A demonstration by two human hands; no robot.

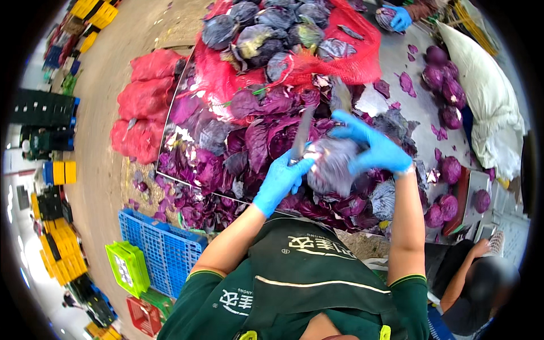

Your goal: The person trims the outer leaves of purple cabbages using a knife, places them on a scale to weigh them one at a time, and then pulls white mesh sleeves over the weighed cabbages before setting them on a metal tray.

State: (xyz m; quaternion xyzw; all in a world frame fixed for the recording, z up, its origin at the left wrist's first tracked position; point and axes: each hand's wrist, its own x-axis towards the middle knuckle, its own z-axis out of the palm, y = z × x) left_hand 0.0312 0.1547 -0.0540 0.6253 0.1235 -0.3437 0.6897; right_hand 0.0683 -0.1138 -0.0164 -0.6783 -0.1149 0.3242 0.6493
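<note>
A red cabbage [333, 165], smeared by motion, lies between my two blue-gloved hands above a heap of purple leaves [258, 141]. My left hand [283, 178] is closed around the handle of a knife [304, 131], its blade pointing up and away beside the cabbage. On the cabbage's right side, my right hand [371, 144] has its fingers spread, the thumb at the cabbage and the other fingers stretched over its far edge. Whether the fingertips touch it is unclear. Whole cabbages [263, 42] lie piled in an open red mesh sack [362, 59] beyond the leaves.
Peeled cabbages [442, 76] sit along the metal table's right side, near a white sack [481, 96]. A co-worker's gloved hand [401, 20] holds a cabbage at the far right. Full red sacks [148, 96] and a blue pallet [161, 246] are left; another person [473, 277] is lower right.
</note>
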